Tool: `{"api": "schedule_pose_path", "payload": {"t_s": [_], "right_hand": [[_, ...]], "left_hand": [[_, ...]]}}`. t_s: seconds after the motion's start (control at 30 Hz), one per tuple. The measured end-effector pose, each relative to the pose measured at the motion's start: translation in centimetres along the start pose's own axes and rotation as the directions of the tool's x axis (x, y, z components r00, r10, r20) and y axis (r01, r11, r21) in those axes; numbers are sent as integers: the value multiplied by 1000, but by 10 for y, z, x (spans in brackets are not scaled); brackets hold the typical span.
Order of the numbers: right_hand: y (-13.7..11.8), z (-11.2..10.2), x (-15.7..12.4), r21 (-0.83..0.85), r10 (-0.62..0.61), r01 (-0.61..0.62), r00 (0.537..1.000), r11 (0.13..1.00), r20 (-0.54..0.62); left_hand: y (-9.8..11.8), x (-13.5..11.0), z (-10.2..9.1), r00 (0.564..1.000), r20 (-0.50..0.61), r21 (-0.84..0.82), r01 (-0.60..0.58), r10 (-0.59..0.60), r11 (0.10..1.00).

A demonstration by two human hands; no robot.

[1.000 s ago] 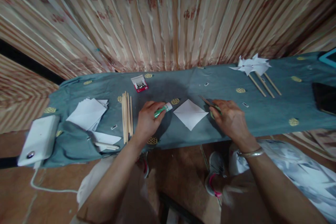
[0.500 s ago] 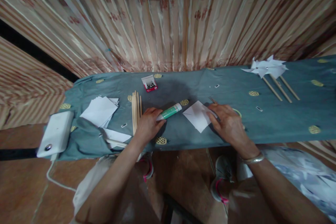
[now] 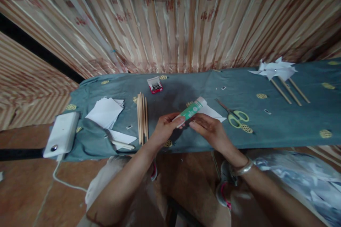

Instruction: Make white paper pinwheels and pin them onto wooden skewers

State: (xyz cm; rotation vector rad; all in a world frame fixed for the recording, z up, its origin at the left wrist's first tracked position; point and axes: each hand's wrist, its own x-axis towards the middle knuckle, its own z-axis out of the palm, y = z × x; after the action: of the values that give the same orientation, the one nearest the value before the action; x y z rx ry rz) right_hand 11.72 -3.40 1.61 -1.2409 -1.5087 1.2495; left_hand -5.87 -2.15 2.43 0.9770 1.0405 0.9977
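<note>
My left hand (image 3: 165, 129) is closed around the lower end of a green and white glue stick (image 3: 190, 110), which tilts up to the right. Just right of it, my right hand (image 3: 210, 130) has loosely bent fingers and a thumb held apart, with nothing visible in them. The fingers are close to the glue stick; I cannot tell whether they touch it. Beyond the right hand lies a square white paper (image 3: 211, 111), partly hidden by the hand and the glue stick. Scissors (image 3: 234, 115) with green handles lie to its right.
Wooden sticks (image 3: 142, 118), a paper stack (image 3: 105, 111) and a red-and-white box (image 3: 155, 86) of small metal pieces are on the green cloth (image 3: 183, 83). A white power bank (image 3: 61, 134) sits at the left edge. Paper pinwheels (image 3: 278, 69) lie far right.
My left hand has lifted the glue stick and brought it rightward. My right hand has left the paper and scissors and moved left to the glue stick. The view has shifted slightly.
</note>
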Motion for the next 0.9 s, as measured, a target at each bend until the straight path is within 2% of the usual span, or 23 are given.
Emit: {"api": "schedule_pose_path", "payload": {"t_s": [0.07,0.13,0.23,0.43,0.57,0.63,0.7,0.77,0.83,0.9], "right_hand": [[-1,3,3,253,52,-62,998,966,43],[-2,3,6,382,102,-107,994,918,35],[-3,1,8,435,160,-154,987,887,23],[-5,1,8,483,222,-169,974,859,-54],[-7,-10,12,618,356,-204,925,759,-132],[-6,-19,14,682,408,-202,900,703,-154],[-4,-27,15,733,443,-211,886,647,-137],[-1,-33,16,770,461,-239,884,591,-79],[2,-37,15,790,453,-264,891,553,-19],[3,-39,14,801,437,-265,899,537,5]], "left_hand": [[0,-1,7,997,56,-66,65,-62,996],[0,-2,11,991,85,-101,109,-101,989],[-1,-2,13,988,95,-108,132,-122,985],[-2,1,11,993,84,-10,90,-89,996],[-6,3,5,995,73,84,57,-63,995],[-7,5,-2,999,30,214,11,-18,977],[-7,7,-9,994,-25,448,-87,110,890],[-4,10,-14,977,-24,680,-139,211,720],[0,13,-16,967,28,827,-164,252,537],[4,17,-16,960,94,899,-196,263,392]]}}
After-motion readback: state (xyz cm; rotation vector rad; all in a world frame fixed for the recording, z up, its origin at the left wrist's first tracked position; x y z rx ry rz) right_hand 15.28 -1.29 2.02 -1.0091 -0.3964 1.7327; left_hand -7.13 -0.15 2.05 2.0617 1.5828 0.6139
